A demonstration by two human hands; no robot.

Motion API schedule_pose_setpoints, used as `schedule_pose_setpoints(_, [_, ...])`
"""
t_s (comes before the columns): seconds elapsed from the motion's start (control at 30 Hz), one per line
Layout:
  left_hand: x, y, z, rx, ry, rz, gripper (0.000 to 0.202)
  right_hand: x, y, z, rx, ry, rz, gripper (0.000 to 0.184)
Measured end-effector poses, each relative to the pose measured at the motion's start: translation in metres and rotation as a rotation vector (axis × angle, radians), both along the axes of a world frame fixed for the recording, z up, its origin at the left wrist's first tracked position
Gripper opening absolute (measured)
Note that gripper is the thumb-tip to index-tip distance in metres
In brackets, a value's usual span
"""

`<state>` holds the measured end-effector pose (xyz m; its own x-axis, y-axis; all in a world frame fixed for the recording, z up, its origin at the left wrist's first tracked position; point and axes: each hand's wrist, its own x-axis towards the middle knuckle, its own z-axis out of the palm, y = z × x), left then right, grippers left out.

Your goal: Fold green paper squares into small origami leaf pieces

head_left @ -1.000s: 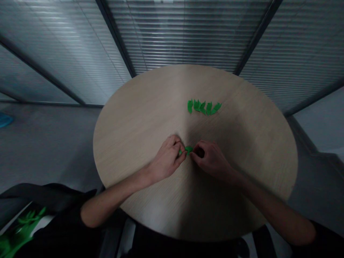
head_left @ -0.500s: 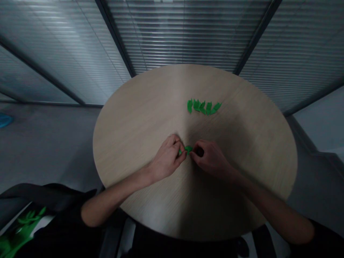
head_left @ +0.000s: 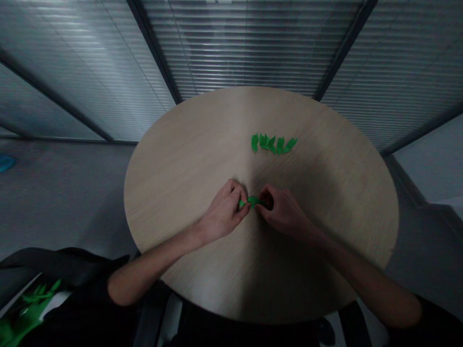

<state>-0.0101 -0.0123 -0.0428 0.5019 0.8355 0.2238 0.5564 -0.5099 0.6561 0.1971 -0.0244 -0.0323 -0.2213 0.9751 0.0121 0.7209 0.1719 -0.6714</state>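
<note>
L hand (head_left: 226, 207), mid-frame, is pinching a small green leaf (head_left: 254, 200) btwn thumb & index, tips closed tight, other fingers curling under. A bit of green is also showing inside that grip; can't tell if it's the same pc. R hand (head_left: 282, 212), just right of center, is curling its fingers into a loose ring, thumb & index tips nearly meeting at the leaf's right end; can't tell if they're gripping or only touching. Leaf is sitting btwn the two hands, a little below frame center.

Farther up, just right of center, a row of green leaves (head_left: 280, 145) is lying on the round wood table (head_left: 173, 154), some overlapping. R half of the tabletop is mostly sitting in shadow. Black sleeves are showing in both bottom corners. Lower L, more green stuff (head_left: 29, 308) is resting below table level, details blurry. Blue thing (head_left: 5, 162) is lying on the floor (head_left: 72, 193), far L edge. Blinds (head_left: 224, 48) are filling the top.
</note>
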Motion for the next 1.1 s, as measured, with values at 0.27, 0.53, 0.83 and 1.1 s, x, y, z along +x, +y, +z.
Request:
schedule_pose_setpoints(0.27, [0.001, 0.0, 0.001, -0.038, -0.011, 0.013, 0.008, 0.008, 0.003, 0.0, -0.048, 0.112, 0.061, 0.015])
schedule_pose_setpoints(0.53, [0.001, 0.0, 0.001, -0.027, -0.011, 0.013, 0.007, 0.002, 0.005, 0.0, -0.04, 0.014, 0.031, 0.013])
schedule_pose_setpoints(0.83, [-0.01, 0.01, 0.007, -0.075, -0.064, -0.174, 0.013, 0.002, 0.004, -0.002, 0.012, -0.056, 0.041, 0.014])
schedule_pose_setpoints(1.1, [-0.009, 0.01, 0.007, -0.109, -0.096, -0.13, 0.007, 0.0, 0.003, -0.004, 0.042, -0.084, 0.057, 0.008])
